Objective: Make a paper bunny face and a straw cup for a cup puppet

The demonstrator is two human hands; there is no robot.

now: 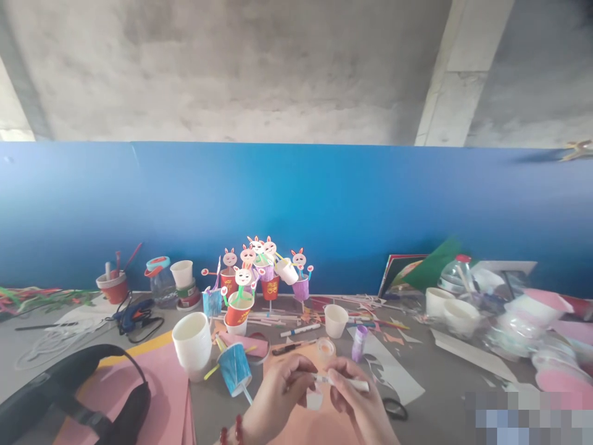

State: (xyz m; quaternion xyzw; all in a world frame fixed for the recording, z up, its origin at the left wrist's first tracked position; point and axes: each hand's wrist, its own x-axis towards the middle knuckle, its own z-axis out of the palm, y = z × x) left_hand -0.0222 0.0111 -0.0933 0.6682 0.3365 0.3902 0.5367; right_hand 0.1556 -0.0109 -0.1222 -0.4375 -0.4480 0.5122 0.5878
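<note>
Both hands meet low in the middle of the head view, over a sheet of orange paper [315, 428]. My left hand [282, 386] has its fingers closed round one end of a white marker pen [360, 385]. My right hand [354, 395] grips the pen's other end, its white barrel sticking out to the right. Whether the cap is on is hard to make out. A small white paper piece [315, 398] shows just below the fingers. Left of my left hand lies a blue-coloured paper cup [235, 369] on its side. A roll of clear tape [326, 348] sits just beyond the hands.
Paper-cup rabbit figures [241, 295] stand at the back. White cups [191, 340] are stacked at left, near pink paper [162, 389] and a black headset [111, 383]. A glue stick [359, 343], scissors [395, 408] and a white cup [336, 320] lie rightward. A blue partition [324, 204] rises behind.
</note>
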